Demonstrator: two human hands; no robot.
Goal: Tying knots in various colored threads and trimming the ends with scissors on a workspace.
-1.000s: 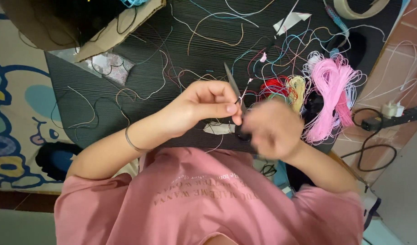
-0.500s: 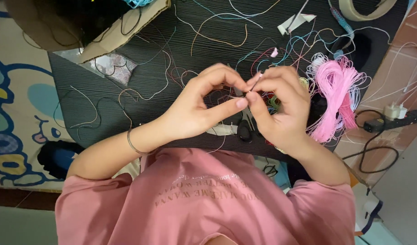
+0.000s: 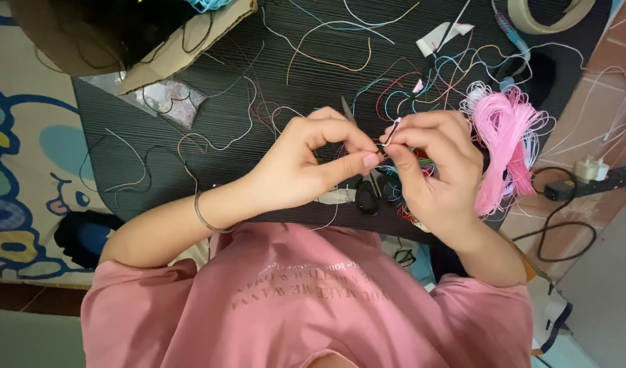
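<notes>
Both hands' fingers pinch thin thread point(image 3: 389, 133) — left hand point(image 3: 306, 167), right hand point(image 3: 435, 160) — over black board point(image 3: 156, 143).

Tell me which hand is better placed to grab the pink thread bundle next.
Right, probably. The right hand sits just beside the pink thread bundle; the left hand is on the far side of it. Both pinch a thin strand.

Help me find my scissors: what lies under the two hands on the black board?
Black scissor handles show below the left hand and right hand, with a blade tip above. The middle is covered.
</notes>
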